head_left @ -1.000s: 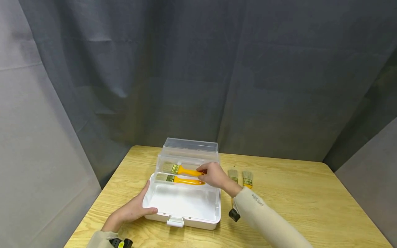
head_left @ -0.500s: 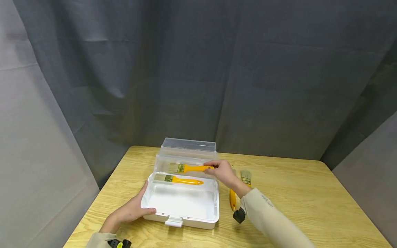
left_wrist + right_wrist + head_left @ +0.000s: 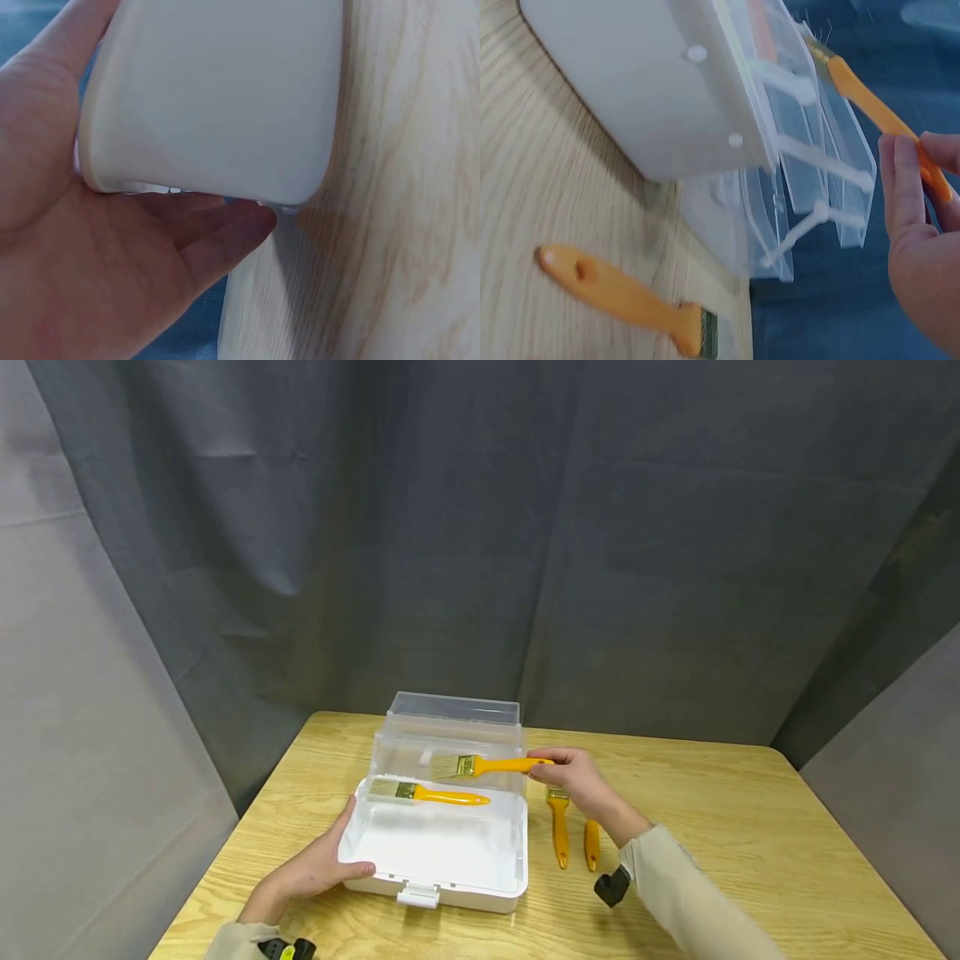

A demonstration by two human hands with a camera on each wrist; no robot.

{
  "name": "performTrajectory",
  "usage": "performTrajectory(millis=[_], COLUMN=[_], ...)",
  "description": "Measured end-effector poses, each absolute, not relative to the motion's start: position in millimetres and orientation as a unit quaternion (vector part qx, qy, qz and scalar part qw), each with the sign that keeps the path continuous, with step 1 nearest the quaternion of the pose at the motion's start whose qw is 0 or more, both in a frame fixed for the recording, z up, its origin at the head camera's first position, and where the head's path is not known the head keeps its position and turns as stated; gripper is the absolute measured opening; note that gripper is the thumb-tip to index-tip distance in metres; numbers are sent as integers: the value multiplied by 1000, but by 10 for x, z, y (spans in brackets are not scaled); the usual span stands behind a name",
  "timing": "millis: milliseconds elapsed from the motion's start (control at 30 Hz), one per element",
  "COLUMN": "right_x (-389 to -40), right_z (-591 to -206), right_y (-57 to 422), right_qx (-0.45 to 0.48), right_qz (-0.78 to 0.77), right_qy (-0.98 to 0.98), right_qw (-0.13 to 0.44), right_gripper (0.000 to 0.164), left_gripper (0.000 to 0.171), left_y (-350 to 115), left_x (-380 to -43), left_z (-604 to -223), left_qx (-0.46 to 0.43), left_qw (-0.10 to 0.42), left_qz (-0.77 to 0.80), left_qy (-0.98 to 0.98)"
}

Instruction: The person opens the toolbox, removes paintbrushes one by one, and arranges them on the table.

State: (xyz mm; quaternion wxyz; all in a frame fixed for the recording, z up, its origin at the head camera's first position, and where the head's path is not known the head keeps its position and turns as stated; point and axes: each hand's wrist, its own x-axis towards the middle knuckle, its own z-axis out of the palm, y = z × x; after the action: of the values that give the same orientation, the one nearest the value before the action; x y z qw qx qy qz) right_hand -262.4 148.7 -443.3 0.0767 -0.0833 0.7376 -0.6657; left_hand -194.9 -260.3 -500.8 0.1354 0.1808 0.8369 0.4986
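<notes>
My right hand [image 3: 573, 777] pinches the end of a yellow-handled paintbrush [image 3: 506, 765], its pale bristles pointing left above the box's right part. In the right wrist view the thumb and fingers hold that orange-looking handle [image 3: 877, 109] beside the raised trays. A second paintbrush [image 3: 450, 797] lies across the clear tray at the back of the white storage box [image 3: 435, 852]. The box stands open, with its clear lid [image 3: 457, 707] tipped back. Gripping the box's left side is my left hand [image 3: 311, 867], thumb at the front corner; the left wrist view shows its fingers around the far end.
Right of the box, two more yellow paintbrushes lie on the wooden table: one brush [image 3: 560, 831] nearer the box, and another handle [image 3: 592, 843] partly hidden by my right arm. A white latch [image 3: 418, 895] hangs at the box's front. A grey curtain [image 3: 450, 543] closes off the back.
My right hand has moved right, drawing the paintbrush from over the left of the tray toward the box's right edge. The left hand keeps its hold on the box.
</notes>
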Motion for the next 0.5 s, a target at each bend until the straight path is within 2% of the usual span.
performTrajectory(millis=[167,333,500], right_x=[-2557,-2517,-2478], right_z=[-4448,-4482,-4499], right_y=[1706,1978,2283], right_qx=[-107,-128,-164], right_qz=[-715,-755,-778], right_qy=[683,631,587], right_qw=[101,125,149], right_gripper=[38,24,31], left_gripper=[115,115,116], left_y=[-2609,-2617,-2630], left_x=[-1944,-1935,-1944], left_z=[-5005,-5014,-5021], left_qx=[176,181,186], left_qw=[140,136,135], left_qz=[500,496,509], left_qy=[836,838,829])
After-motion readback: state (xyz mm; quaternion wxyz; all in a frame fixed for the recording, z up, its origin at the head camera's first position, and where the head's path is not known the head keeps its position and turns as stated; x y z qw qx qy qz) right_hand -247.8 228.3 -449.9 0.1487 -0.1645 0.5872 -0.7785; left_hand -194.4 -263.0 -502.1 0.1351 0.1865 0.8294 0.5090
